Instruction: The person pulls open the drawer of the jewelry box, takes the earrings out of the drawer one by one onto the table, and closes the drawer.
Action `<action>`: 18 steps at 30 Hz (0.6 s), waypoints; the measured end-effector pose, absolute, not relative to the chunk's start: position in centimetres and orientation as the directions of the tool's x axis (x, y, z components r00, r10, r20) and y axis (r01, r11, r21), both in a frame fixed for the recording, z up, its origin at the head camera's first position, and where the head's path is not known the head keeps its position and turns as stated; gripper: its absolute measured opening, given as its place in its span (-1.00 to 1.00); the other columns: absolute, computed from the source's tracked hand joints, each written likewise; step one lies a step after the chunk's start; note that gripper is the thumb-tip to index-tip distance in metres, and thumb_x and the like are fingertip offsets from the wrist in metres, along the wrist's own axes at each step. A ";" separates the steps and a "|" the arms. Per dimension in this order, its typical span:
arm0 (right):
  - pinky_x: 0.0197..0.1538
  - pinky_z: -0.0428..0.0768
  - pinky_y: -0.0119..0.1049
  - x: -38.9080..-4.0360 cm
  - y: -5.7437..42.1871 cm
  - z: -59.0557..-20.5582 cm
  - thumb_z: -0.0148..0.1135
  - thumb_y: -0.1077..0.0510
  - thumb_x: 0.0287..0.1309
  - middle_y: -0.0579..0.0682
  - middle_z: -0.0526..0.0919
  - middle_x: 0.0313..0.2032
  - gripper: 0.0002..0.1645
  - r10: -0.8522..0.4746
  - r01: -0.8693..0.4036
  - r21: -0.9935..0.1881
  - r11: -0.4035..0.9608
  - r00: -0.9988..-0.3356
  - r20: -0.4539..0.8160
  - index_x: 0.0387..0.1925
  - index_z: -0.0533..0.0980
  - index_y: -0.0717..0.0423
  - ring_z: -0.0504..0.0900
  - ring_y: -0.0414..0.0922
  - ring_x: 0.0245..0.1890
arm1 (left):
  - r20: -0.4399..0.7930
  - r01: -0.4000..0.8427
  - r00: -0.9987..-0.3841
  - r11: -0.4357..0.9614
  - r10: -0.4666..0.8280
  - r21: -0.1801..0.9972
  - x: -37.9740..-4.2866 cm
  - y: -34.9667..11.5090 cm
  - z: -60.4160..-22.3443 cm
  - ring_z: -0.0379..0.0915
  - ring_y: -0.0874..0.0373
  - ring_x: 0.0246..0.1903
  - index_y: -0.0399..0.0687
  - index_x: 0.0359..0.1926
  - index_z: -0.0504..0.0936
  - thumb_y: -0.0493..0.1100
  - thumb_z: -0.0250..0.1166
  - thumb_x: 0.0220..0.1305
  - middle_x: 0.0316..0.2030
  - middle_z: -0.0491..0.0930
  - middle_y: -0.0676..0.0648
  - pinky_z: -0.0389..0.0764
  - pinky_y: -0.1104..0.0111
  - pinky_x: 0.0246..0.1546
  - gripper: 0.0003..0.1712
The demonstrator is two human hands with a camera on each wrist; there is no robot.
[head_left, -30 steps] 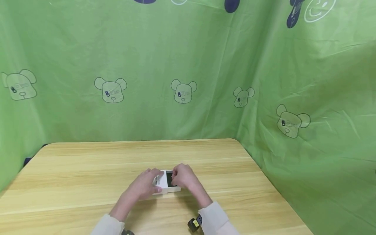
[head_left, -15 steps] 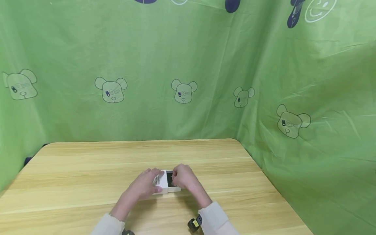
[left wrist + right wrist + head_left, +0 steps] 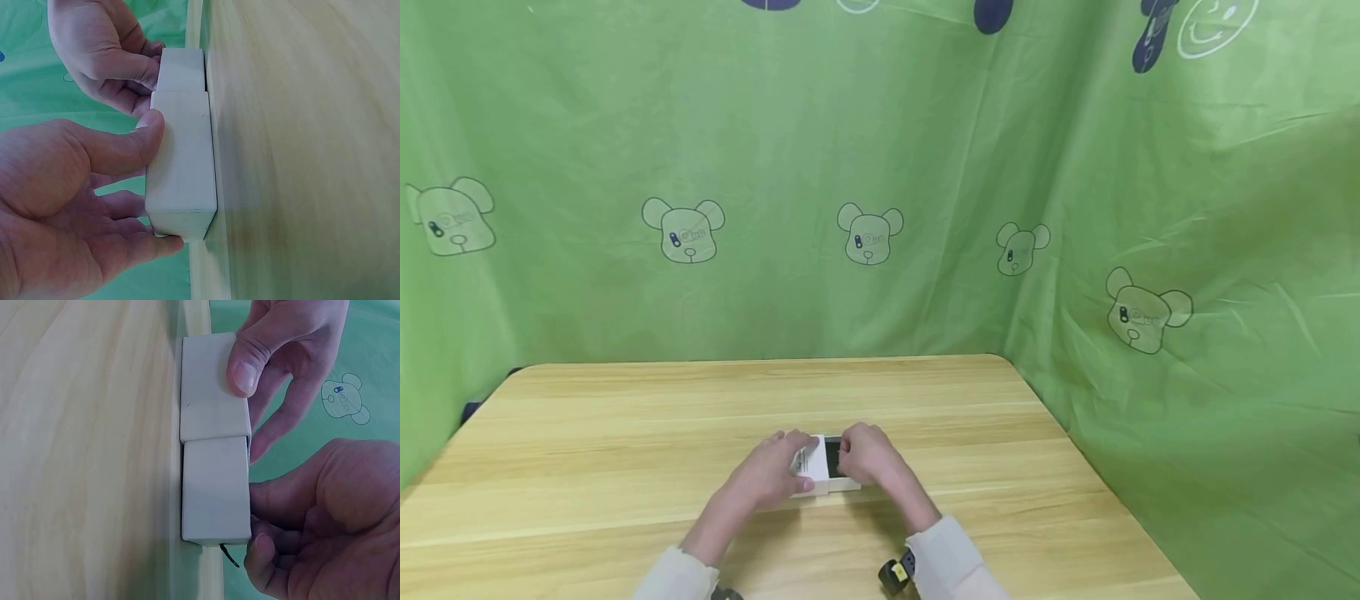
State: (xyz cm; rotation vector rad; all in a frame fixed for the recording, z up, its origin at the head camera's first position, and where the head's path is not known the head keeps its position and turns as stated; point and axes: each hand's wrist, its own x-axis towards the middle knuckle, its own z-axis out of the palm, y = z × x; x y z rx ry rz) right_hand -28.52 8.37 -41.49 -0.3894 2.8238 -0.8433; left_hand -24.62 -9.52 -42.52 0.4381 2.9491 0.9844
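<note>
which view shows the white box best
The right wrist view: the white box fills the frame, with its sleeve and the inner tray that sticks out both plain. The left wrist view shows it nearly as well. In the head view it is small, half hidden by both hands.

One small white cardboard box (image 3: pixel 817 468), in two sliding parts; two bare hands, left (image 3: pixel 767 472) and right (image 3: pixel 869 455); one light wooden worktop (image 3: pixel 625 433).

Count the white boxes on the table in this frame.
1. The box sits near the table's front middle, a sleeve with an inner tray slid partly out. The left hand grips the sleeve; the right hand holds the tray end. Nothing else shows on the table.
</note>
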 end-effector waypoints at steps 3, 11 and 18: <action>-0.61 0.38 -0.41 -28.4 8.3 -41.4 0.20 0.38 0.13 0.00 0.53 -0.63 -0.78 -0.288 -0.186 -0.550 0.814 -0.952 -0.105 -0.59 0.49 0.13 0.44 -0.15 -0.63 | 0.089 0.263 -0.961 0.765 0.262 0.588 -24.6 -9.5 -42.5 0.21 -0.42 0.41 -0.10 0.30 0.54 -0.23 0.52 0.09 0.35 0.46 -0.30 0.26 -0.29 0.41 -0.29; -0.66 0.24 -0.46 -28.5 8.3 -41.3 0.18 0.37 0.11 -0.14 0.35 -0.75 -0.65 -0.278 -0.163 -0.555 0.816 -0.952 -0.130 -0.71 0.39 0.03 0.27 -0.23 -0.73 | 0.088 0.264 -0.961 0.769 0.263 0.582 -24.4 -9.5 -42.2 0.22 -0.41 0.41 -0.09 0.29 0.55 -0.22 0.53 0.08 0.32 0.50 -0.27 0.26 -0.28 0.41 -0.29; -0.65 0.20 -0.47 -28.7 8.3 -41.4 0.16 0.33 0.16 -0.23 0.17 -0.81 -0.53 -0.285 -0.155 -0.582 0.798 -0.948 -0.139 -0.77 0.27 -0.04 0.13 -0.27 -0.77 | 0.084 0.261 -0.961 0.769 0.262 0.584 -24.4 -9.5 -42.2 0.21 -0.41 0.41 -0.09 0.29 0.55 -0.22 0.53 0.08 0.32 0.50 -0.26 0.26 -0.29 0.40 -0.29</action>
